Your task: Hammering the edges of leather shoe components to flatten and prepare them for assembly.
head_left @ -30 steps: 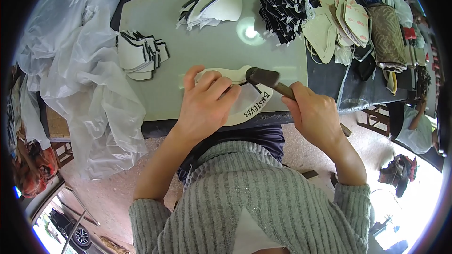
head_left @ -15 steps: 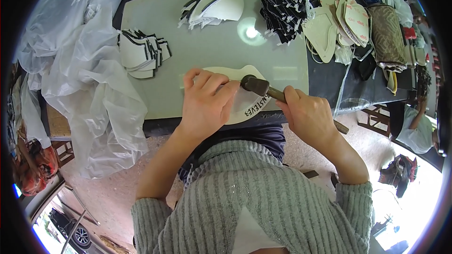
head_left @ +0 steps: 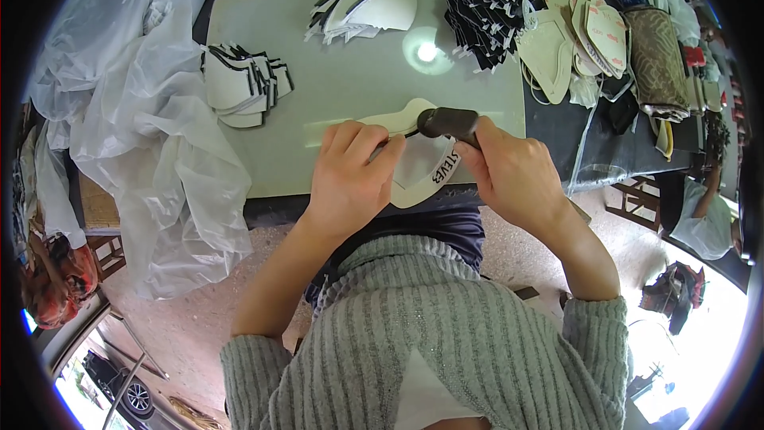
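Note:
A white curved flat piece (head_left: 412, 195) with black lettering and a dark edge lies at the near edge of the pale board. My left hand (head_left: 351, 171) grips it, fingers bent and thumb and fingertips together at its dark edge. My right hand (head_left: 521, 171) is closed round the wooden handle of a hammer (head_left: 455, 123). The dark head of the hammer reaches over the piece, just right of my left fingertips. Whether its face touches the piece cannot be made out. Much of the handle and the piece's left part are hidden by my hands.
On the board (head_left: 286, 163) lie two stacks of white black-edged pieces, one at left (head_left: 243, 87) and one farther back (head_left: 370, 4). A black bundle (head_left: 485, 16) and cream shaped pieces (head_left: 549, 52) lie right. Crumpled clear plastic (head_left: 159, 151) drapes over the left side.
The hammer head has moved slightly right and away from me, with its handle now mostly behind my right hand. The white piece has turned a little under my left hand.

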### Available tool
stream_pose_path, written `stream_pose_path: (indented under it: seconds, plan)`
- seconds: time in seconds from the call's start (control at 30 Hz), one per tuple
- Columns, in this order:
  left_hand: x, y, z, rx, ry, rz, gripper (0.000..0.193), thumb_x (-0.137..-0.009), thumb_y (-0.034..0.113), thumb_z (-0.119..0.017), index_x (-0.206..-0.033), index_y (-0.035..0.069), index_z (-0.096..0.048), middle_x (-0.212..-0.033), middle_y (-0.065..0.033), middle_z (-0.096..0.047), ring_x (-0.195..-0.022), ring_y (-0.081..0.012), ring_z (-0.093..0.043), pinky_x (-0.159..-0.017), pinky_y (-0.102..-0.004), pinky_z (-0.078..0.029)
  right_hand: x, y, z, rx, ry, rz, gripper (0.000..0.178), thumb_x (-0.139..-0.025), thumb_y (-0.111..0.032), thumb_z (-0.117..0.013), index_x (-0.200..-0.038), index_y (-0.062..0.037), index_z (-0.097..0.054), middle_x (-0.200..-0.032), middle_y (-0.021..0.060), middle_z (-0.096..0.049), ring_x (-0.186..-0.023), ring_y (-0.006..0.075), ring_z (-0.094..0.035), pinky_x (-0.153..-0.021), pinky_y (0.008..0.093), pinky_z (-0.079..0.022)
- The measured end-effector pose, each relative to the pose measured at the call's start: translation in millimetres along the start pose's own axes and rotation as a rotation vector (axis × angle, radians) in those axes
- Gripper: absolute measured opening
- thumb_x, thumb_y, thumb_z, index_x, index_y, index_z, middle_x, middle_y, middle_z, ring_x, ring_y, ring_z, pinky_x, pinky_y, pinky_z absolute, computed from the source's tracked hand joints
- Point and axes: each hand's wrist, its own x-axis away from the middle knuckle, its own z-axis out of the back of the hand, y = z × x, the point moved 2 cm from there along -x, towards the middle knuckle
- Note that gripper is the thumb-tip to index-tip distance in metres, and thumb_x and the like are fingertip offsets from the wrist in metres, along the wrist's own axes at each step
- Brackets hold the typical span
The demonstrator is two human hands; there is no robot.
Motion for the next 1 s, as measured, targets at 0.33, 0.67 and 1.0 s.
stream_pose_path:
  seconds: [0.33,0.67,1.0]
  plan:
    - [0,-3,-1,0.055,0.04,0.047,0.027,-0.071,0.0,-0.07,-0.098,0.004,-0.069,-0.091,-0.0047,-0.06,-0.084,-0.0251,-0.058,-0.075,-0.0389,-0.046,1,-4,-16,0.08,0.036,0.086,0.03,-0.097,-0.029,-0.06,-0.086,-0.0036,-0.049,-0.063,0.0102,-0.06,-0.053,0.03,-0.064,-0.046,0.0394,-0.05]
    - [5,-9,14,0.058,-0.036,-0.022,0.03,-0.071,-0.004,-0.072,-0.1,0.004,-0.071,-0.099,-0.0061,-0.063,-0.088,-0.0288,-0.06,-0.074,-0.0379,-0.051,0,0,-14,0.04,0.033,0.082,0.029,-0.096,-0.028,-0.062,-0.088,-0.0038,-0.048,-0.064,0.0113,-0.061,-0.053,0.0304,-0.064,-0.046,0.0401,-0.05]
    - [4,-11,12,0.096,-0.024,0.008,0.029,-0.071,-0.005,-0.071,-0.099,0.003,-0.07,-0.098,-0.0071,-0.064,-0.086,-0.0293,-0.06,-0.074,-0.0379,-0.051,-5,-9,-10,0.045,0.038,0.135,0.032,-0.096,-0.031,-0.061,-0.085,-0.0047,-0.048,-0.065,0.0098,-0.059,-0.052,0.03,-0.063,-0.046,0.0398,-0.049]
